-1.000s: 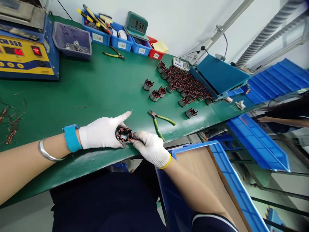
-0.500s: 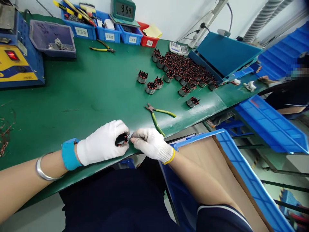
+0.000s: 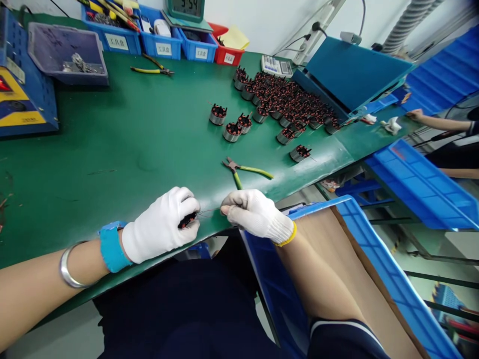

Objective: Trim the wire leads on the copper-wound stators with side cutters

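My left hand, in a white glove, is wrapped round a small black and copper motor stator at the table's front edge. Thin wires run from the stator to the right. At their far end my right hand, gloved too, is closed in a pinch with the wires at its fingertips. Green-handled cutters lie open just beyond my right hand, one handle partly hidden by it. Several loose stators stand upright further back, in front of a dense group of stators.
Blue tool bins, a red bin and a grey tray line the back. A blue crate stands by my right arm. Another person's hand rests at the far right.
My right hand has moved right, away from the stator, and a length of wire now shows between my hands. The view has shifted slightly. The other person's arm shows more clearly.
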The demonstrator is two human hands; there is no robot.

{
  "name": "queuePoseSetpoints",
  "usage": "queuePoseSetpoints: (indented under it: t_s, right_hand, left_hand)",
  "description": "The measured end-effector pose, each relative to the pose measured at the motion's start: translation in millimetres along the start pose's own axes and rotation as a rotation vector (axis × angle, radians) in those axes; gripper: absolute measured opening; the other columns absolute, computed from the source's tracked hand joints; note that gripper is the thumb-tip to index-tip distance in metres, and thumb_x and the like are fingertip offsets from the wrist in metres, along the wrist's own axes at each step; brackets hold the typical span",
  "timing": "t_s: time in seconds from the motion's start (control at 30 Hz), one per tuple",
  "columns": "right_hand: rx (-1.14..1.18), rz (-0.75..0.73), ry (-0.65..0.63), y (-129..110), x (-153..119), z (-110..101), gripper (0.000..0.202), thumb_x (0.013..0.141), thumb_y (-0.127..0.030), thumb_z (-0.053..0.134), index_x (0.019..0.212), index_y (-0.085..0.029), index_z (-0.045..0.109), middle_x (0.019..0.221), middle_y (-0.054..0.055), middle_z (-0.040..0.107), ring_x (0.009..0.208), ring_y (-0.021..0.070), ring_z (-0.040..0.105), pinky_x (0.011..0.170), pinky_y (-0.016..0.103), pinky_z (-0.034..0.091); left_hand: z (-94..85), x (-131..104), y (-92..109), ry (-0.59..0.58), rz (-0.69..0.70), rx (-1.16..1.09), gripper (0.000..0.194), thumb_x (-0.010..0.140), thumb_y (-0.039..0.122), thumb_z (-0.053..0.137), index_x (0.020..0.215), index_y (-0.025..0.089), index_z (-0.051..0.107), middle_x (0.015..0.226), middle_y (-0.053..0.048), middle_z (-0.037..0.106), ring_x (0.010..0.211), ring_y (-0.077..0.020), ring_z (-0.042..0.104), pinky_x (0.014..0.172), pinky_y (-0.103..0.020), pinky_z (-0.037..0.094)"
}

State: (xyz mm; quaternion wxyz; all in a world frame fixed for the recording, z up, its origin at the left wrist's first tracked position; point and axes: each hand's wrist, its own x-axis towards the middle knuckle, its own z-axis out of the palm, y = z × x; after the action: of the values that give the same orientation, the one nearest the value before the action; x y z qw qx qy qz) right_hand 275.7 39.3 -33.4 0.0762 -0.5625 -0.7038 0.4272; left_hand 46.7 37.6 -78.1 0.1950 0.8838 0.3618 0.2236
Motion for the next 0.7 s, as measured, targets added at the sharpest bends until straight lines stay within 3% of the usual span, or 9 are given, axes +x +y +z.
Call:
queuePoseSetpoints:
  t_s: [0.07,0.13,0.23,0.3,0.37,0.5,0.6,0.7]
  right_hand:
    - [-0.108,-0.042,-0.069,-2,-2,-4,0.020,0.082,-0.034,0.055,0.076,-0.019,0.065,0.061,-0.004,0.059,0.056,0.0091,0.052,0.054,0.021,0.036]
    - [-0.145,-0.071,-0.088,-6,-4,-7,0.019,0.083,-0.035,0.055,0.088,-0.021,0.067,0.072,-0.003,0.065,0.065,0.0110,0.057,0.059,0.022,0.039]
    - [-0.194,-0.070,0.069,-16,-6,-6,0.041,0.077,-0.045,0.064,0.113,-0.026,0.062,0.102,0.000,0.067,0.088,0.0182,0.063,0.072,0.027,0.042]
    - [-0.243,-0.083,0.106,-22,-5,-2,0.052,0.068,-0.050,0.071,0.113,-0.027,0.062,0.111,0.001,0.065,0.095,0.0221,0.062,0.076,0.030,0.042]
    - [-0.219,-0.132,0.041,-23,-2,4,0.047,0.068,-0.050,0.072,0.108,-0.025,0.064,0.107,0.001,0.066,0.093,0.0211,0.062,0.075,0.029,0.042]
    - [-0.017,-0.163,-0.070,-9,8,12,0.023,0.083,-0.037,0.058,0.095,-0.020,0.068,0.086,0.000,0.068,0.076,0.0127,0.060,0.066,0.023,0.042]
    - [0.136,-0.078,-0.018,4,17,15,0.026,0.088,-0.037,0.050,0.087,-0.018,0.067,0.072,-0.002,0.065,0.063,0.0098,0.055,0.058,0.022,0.040]
    - [0.203,-0.044,0.045,7,20,16,0.026,0.087,-0.038,0.050,0.086,-0.017,0.065,0.073,-0.001,0.065,0.063,0.0094,0.055,0.058,0.021,0.039]
  left_hand:
    - [0.3,0,0,0.008,0.011,-0.002,0.004,0.078,0.016,0.049,0.078,0.016,0.052,0.084,-0.006,0.049,0.074,-0.0174,0.044,0.066,-0.032,0.040]
    - [0.6,1,0,0.006,0.014,0.001,0.003,0.077,0.015,0.049,0.078,0.016,0.052,0.084,-0.006,0.049,0.074,-0.0172,0.044,0.066,-0.032,0.040]
    - [1.0,1,-1,0.002,0.018,0.006,0.003,0.076,0.015,0.049,0.078,0.016,0.051,0.084,-0.006,0.050,0.073,-0.0171,0.044,0.066,-0.032,0.040]
    - [1.0,0,-2,0.002,0.024,0.003,0.004,0.076,0.016,0.049,0.079,0.016,0.051,0.083,-0.006,0.050,0.073,-0.0175,0.044,0.065,-0.033,0.040]
    - [0.9,0,-2,0.000,0.028,0.001,0.005,0.076,0.017,0.049,0.080,0.016,0.052,0.084,-0.006,0.051,0.074,-0.0181,0.046,0.066,-0.033,0.041]
    - [1.8,0,-4,-0.008,0.033,0.007,0.007,0.077,0.018,0.049,0.082,0.015,0.053,0.085,-0.007,0.053,0.076,-0.0188,0.048,0.068,-0.034,0.042]
    - [2.7,0,-5,-0.009,0.029,0.016,0.009,0.076,0.018,0.050,0.084,0.014,0.054,0.086,-0.008,0.054,0.077,-0.0192,0.049,0.070,-0.035,0.043]
    - [2.5,0,-5,-0.015,0.021,0.021,0.011,0.076,0.018,0.050,0.085,0.014,0.054,0.086,-0.008,0.054,0.077,-0.0195,0.050,0.070,-0.035,0.044]
